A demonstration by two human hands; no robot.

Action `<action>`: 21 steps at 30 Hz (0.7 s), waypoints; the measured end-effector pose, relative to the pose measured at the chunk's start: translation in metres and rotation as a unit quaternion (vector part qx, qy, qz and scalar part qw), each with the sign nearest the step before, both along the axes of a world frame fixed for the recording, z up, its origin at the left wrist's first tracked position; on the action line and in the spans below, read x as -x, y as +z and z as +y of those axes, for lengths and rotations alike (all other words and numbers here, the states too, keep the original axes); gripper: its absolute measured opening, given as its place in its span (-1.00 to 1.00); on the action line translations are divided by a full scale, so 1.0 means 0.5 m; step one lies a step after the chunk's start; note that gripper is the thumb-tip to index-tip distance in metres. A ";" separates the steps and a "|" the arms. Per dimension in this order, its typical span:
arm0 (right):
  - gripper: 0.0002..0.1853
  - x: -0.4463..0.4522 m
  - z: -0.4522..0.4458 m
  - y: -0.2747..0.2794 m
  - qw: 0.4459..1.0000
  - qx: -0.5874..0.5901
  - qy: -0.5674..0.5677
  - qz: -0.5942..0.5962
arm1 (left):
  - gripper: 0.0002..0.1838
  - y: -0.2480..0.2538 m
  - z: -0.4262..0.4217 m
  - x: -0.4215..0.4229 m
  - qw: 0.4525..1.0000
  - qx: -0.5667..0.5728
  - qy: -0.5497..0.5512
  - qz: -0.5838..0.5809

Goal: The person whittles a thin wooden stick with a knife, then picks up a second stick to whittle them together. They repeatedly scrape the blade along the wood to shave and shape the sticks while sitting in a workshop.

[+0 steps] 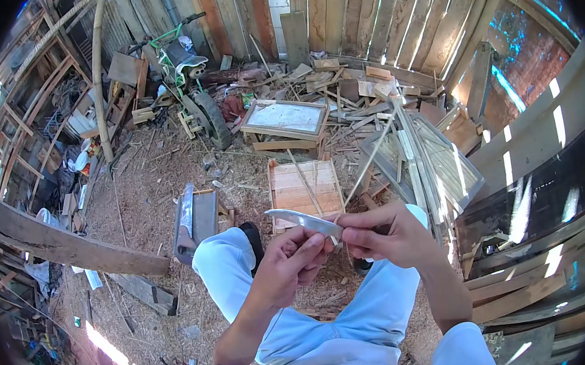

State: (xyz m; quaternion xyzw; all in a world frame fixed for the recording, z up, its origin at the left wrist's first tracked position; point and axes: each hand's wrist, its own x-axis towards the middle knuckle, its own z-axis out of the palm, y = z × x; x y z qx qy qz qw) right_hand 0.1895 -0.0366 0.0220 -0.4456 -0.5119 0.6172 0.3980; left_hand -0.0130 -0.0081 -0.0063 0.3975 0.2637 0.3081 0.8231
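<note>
A knife (303, 219) with a shiny blade is held in front of my lap, its curved tip pointing left. My left hand (294, 262) is closed beneath it, thumb pressed along the lower part of the blade. My right hand (382, 236) pinches the knife's right end, and the fingers cover whatever handle there is. Thin wooden strips (306, 185) show just beyond the blade; I cannot tell whether either hand touches them. Past the knife sits a shallow slatted wooden box (304, 175) on the ground.
To the left, a machete (185, 216) lies on a low dark stool (205, 214). Farther off are a framed panel (285, 117), a heap of scrap wood (360, 86) and a green bike (188, 66). Long boards (429, 153) lean at right. A beam (68, 237) crosses the left side.
</note>
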 end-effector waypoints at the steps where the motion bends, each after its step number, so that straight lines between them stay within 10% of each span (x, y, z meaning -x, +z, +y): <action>1: -0.69 -0.006 0.003 0.005 1.000 0.020 -0.001 -0.001 | -0.78 0.002 0.001 -0.001 1.000 -0.001 0.000 -0.001; 12: -0.73 -0.014 0.028 -0.016 0.990 -0.078 -0.070 -0.091 | -0.81 0.006 0.007 -0.004 0.999 0.045 0.004 -0.010; 14: -0.72 -0.034 0.050 -0.064 0.962 -0.238 -0.103 -0.090 | -0.81 -0.001 0.004 0.007 0.999 0.041 0.002 0.004; 21: -0.64 -0.088 0.082 0.004 0.973 -0.042 -0.226 0.002 | -0.82 -0.035 0.006 0.015 0.996 0.064 -0.030 0.046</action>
